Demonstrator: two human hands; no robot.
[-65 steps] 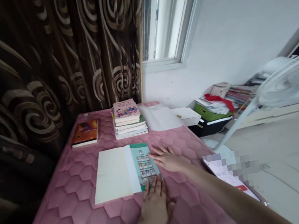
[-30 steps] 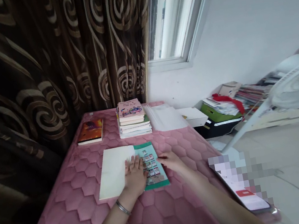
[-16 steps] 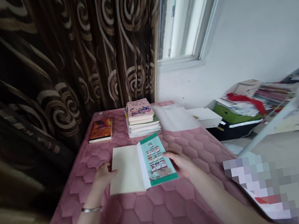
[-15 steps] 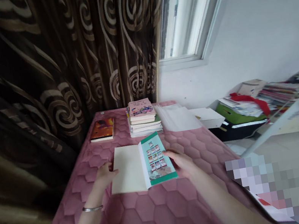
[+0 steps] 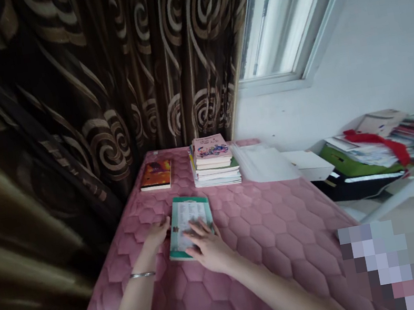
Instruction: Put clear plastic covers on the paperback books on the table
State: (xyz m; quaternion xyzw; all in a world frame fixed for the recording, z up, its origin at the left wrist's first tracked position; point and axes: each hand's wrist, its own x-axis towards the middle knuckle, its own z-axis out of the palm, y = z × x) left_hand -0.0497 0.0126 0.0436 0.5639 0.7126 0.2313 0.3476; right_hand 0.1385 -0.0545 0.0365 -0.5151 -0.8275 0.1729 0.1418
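A thin green-edged book (image 5: 186,217) lies shut on the pink quilted table cover (image 5: 268,229), its pale printed back cover up. My right hand (image 5: 206,245) lies flat on the book's near half, fingers spread. At the book's left edge rests my left hand (image 5: 156,234), a bangle on its wrist, fingers touching the edge and holding nothing.
At the back of the table lie an orange book (image 5: 155,174), a stack of books (image 5: 214,160) with a pink cover on top, and clear plastic sleeves (image 5: 262,162). A dark patterned curtain (image 5: 99,88) hangs behind. Cluttered boxes and papers (image 5: 370,147) sit at the right.
The book lay open, its cream inner cover out to the left. My right hand folded the green half over to the left and the book is now shut, with that hand pressing on it.
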